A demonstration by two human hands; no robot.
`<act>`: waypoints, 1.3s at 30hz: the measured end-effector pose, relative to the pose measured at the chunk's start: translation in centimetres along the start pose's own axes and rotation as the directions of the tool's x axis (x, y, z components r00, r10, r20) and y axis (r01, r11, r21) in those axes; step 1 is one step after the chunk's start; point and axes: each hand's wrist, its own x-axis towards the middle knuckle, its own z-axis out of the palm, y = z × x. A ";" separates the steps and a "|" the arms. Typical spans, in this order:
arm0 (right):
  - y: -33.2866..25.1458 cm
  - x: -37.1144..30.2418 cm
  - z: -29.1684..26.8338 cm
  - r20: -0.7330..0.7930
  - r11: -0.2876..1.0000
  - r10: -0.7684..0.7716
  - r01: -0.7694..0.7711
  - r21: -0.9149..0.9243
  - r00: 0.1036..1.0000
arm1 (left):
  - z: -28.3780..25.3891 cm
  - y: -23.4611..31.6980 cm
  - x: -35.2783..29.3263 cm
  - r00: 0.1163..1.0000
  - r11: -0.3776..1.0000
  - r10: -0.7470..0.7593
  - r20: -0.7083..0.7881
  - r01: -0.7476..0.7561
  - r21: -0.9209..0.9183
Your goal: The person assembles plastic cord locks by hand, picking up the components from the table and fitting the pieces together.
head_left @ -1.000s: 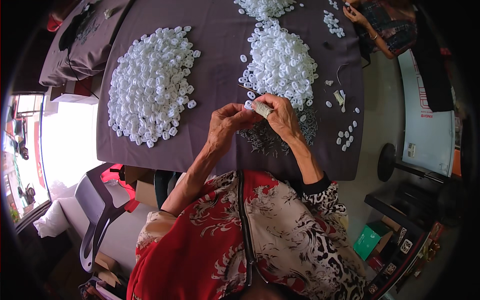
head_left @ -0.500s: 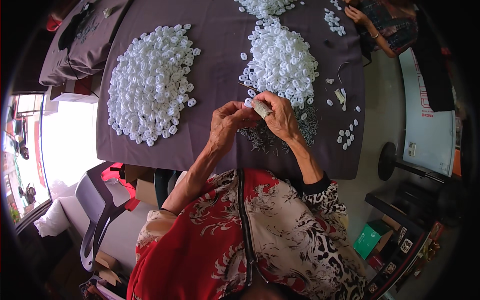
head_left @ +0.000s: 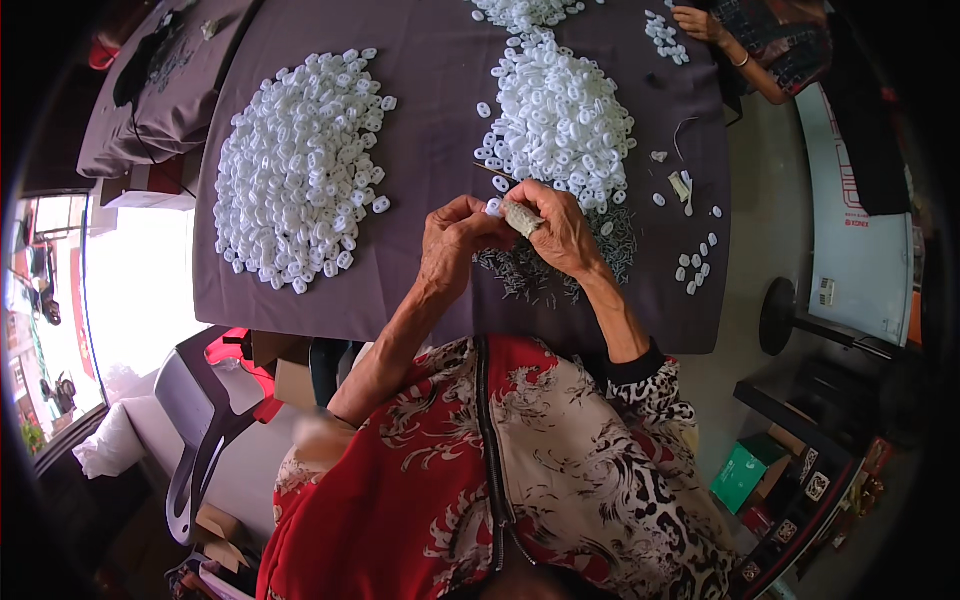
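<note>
Over the near middle of the cloth-covered table, my two hands meet. My left hand (head_left: 452, 245) pinches a small white oval plastic piece (head_left: 494, 207) between its fingertips. My right hand (head_left: 566, 232) is closed around a short, tan, wrapped piece that looks like a handle (head_left: 523, 219); its end presses up to the white piece. Whether a tip comes out of it is hidden by the fingers. Just beyond the fingers lies a thin brown stick (head_left: 493, 171). Beneath my right hand spreads a heap of small dark pins (head_left: 610, 255).
A big pile of white oval pieces (head_left: 295, 165) sits left, another (head_left: 560, 110) beyond my hands. Several loose pieces (head_left: 692, 268) and a similar wrapped piece (head_left: 682, 186) lie at right. Across the table's far right corner, another person's hand (head_left: 700, 24) reaches toward white pieces.
My hands keep nearly the same place and grip, the white piece still against the tan wrapped piece. At the far right, the other person's hand has shifted slightly left toward the white pieces.
</note>
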 end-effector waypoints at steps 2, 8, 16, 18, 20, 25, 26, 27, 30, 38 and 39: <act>0.1 0.1 -0.1 0.054 0.997 0.059 -0.061 0.044 0.997 | -0.1 0.0 0.0 1.000 1.000 -0.004 0.010 0.004 0.009; 0.9 0.0 0.2 0.036 0.989 0.042 -0.047 0.143 0.998 | -0.7 -0.8 0.0 0.998 0.997 -0.065 0.012 0.066 -0.031; 1.6 -0.4 0.4 0.028 0.974 0.126 -0.129 0.189 0.992 | -0.4 -0.6 -0.6 0.993 0.994 -0.110 0.035 0.110 0.016; 1.6 -0.4 0.4 0.026 0.972 0.137 -0.139 0.187 0.990 | -0.2 -0.5 -0.6 0.993 0.993 -0.120 0.022 0.120 0.023; 1.8 -0.4 0.4 0.003 0.987 0.090 -0.089 0.131 0.996 | -0.1 -0.4 -0.6 0.992 0.992 -0.123 0.016 0.123 0.034; 1.4 -0.5 0.6 -0.018 0.996 0.057 -0.055 0.068 0.998 | 0.0 -0.7 -0.4 0.996 0.996 -0.092 -0.004 0.092 0.016; 1.4 -0.6 0.6 -0.023 0.999 0.030 -0.029 0.046 0.999 | 0.0 -0.8 -0.4 0.997 0.997 -0.078 -0.016 0.078 0.004; 1.3 -0.7 0.6 -0.023 0.998 0.031 -0.030 0.047 0.999 | 0.0 -0.8 -0.4 0.997 0.997 -0.079 -0.016 0.079 0.004; 1.1 -0.7 0.5 -0.015 0.999 0.029 -0.028 0.036 0.999 | 0.0 -1.1 -0.4 1.000 0.998 -0.009 0.012 0.008 0.064; 0.9 -0.7 -0.2 0.071 0.989 0.087 -0.094 0.116 0.994 | 0.6 -0.3 -0.5 0.999 0.999 -0.039 0.005 0.039 0.006; 0.9 -0.6 -0.3 0.070 0.989 0.088 -0.096 0.117 0.994 | 0.6 -0.4 -0.6 0.999 0.999 -0.041 0.006 0.041 0.007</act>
